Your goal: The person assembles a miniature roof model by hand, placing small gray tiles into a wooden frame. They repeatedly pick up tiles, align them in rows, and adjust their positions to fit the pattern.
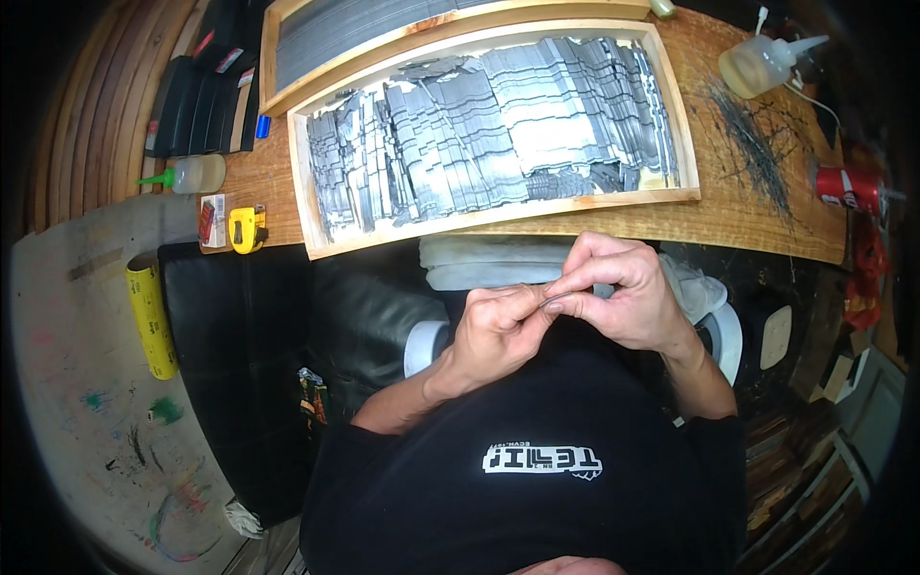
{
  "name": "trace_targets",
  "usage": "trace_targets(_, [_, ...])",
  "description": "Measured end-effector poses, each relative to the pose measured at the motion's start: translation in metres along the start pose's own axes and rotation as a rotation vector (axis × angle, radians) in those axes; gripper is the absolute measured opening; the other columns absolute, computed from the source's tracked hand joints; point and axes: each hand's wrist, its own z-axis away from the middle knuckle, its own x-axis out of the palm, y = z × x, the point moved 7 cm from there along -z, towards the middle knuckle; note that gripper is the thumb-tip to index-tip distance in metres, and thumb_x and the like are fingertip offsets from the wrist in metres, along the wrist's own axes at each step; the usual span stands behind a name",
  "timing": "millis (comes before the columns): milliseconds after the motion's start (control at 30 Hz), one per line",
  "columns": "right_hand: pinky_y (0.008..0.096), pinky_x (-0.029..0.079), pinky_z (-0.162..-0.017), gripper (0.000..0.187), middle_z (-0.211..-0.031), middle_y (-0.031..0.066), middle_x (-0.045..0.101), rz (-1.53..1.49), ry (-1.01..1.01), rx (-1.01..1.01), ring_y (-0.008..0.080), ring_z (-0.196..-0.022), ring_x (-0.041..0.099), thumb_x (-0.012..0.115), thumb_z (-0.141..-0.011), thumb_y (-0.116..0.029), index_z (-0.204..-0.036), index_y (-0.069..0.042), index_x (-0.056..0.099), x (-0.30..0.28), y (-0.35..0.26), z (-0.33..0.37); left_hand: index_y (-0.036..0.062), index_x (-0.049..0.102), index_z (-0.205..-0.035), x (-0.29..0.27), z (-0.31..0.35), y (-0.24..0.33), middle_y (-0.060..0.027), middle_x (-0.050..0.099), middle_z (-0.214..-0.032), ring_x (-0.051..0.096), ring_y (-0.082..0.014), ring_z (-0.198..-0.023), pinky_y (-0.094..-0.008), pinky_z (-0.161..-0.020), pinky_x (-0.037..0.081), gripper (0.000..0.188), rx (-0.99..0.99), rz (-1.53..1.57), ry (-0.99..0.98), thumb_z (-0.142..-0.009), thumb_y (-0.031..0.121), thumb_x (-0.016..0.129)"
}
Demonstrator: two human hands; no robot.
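Here, hands (565, 307) pinch something thin, perhaps wire (548, 301), between fingertips.

Black short-sleeved T-shirt (537, 479) — white blocky chest print, bare forearms, no gloves or rings

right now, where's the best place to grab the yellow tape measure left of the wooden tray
Take the yellow tape measure by its two broad flat faces, coming from above with the left hand. It sits at the table's left edge, with a small red-and-white packet close on its left and the wooden tray to its right, so top access looks easiest.
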Motion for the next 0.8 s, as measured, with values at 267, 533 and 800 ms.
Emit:
trace_targets(267, [0.0280, 0.052, -0.067, 0.019, -0.084, 0.0048, 0.070, 0.007, 0.001, -0.004, 0.0139, -0.077, 0.066, 0.088, -0.080, 0.002, -0.098, -0.002, 0.084, 0.000, -0.002, -0.001, -0.0037, 0.079, -0.110, 0.001, 0.001, -0.004, -0.0139, 0.072, -0.073, 0.068, -0.0170, -0.059, -0.0271, -0.056, 0.050, 0.018, 0.000, 0.005, -0.010, -0.092, -0.003, 0.077])
trace_targets(533, [0.0286, 0.052, -0.066, 0.019, -0.084, 0.0049, 0.069, 0.039, -0.014, -0.034, 0.0146, -0.077, 0.067, 0.088, -0.080, 0.002, -0.098, -0.002, 0.084, 0.002, -0.006, -0.001, -0.0027, 0.078, -0.115, 0.004, 0.005, -0.011, -0.0146, 0.076, -0.079, 0.074, -0.0182, -0.066, -0.0274, -0.061, 0.054, 0.023, 0.009, 0.027, -0.037, -0.092, -0.004, 0.076])
trace_targets(800, [0.0287, 0.052, -0.065, 0.018, -0.084, 0.0050, 0.069, 0.067, 0.009, -0.068, 0.0147, -0.075, 0.067, 0.089, -0.079, 0.001, -0.096, -0.002, 0.084, 0.003, -0.008, 0.000, -0.0027, 0.079, -0.114, 0.004, 0.006, -0.013, -0.0135, 0.076, -0.080, 0.074, -0.0184, -0.067, -0.0274, -0.061, 0.054, 0.022, -0.013, 0.040, -0.052, -0.093, -0.004, 0.075])
